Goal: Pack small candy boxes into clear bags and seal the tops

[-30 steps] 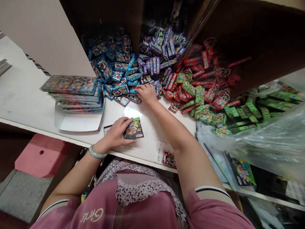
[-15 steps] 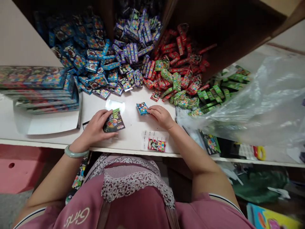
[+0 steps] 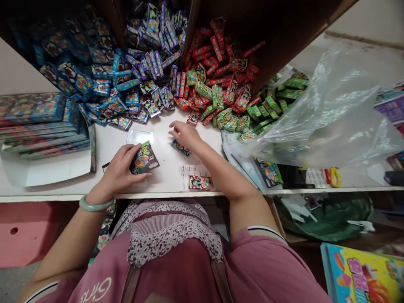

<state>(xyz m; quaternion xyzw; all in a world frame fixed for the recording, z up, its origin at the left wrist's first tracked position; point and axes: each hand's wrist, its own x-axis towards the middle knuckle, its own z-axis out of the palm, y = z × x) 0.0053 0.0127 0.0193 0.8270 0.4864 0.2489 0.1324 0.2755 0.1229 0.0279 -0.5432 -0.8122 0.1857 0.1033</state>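
Observation:
My left hand (image 3: 121, 168) grips a dark printed packet (image 3: 145, 159) with a green top edge, its thumb along the lower side and the fingers over the upper left. A clear plastic piece (image 3: 139, 137) lies just beyond it. My right hand (image 3: 186, 134) hovers over the table with loosely bent, parted fingers and nothing visible in them. Under its wrist side lies a small blue box (image 3: 180, 147), partly covered. Nearer my body, a small red packet (image 3: 200, 182) rests on a sheet of round clear stickers (image 3: 186, 171).
Heaps of small blue boxes (image 3: 104, 86), purple boxes (image 3: 153, 63), red boxes (image 3: 217, 63) and green boxes (image 3: 268, 107) fill the back. Stacked printed display boxes (image 3: 34, 105) stand left. A clear plastic bag (image 3: 303, 122) and yellow-handled scissors (image 3: 335, 177) lie right.
My right hand has let go of the small blue box and moved up and left past it. The view has shifted right. My left hand still holds the dark packet.

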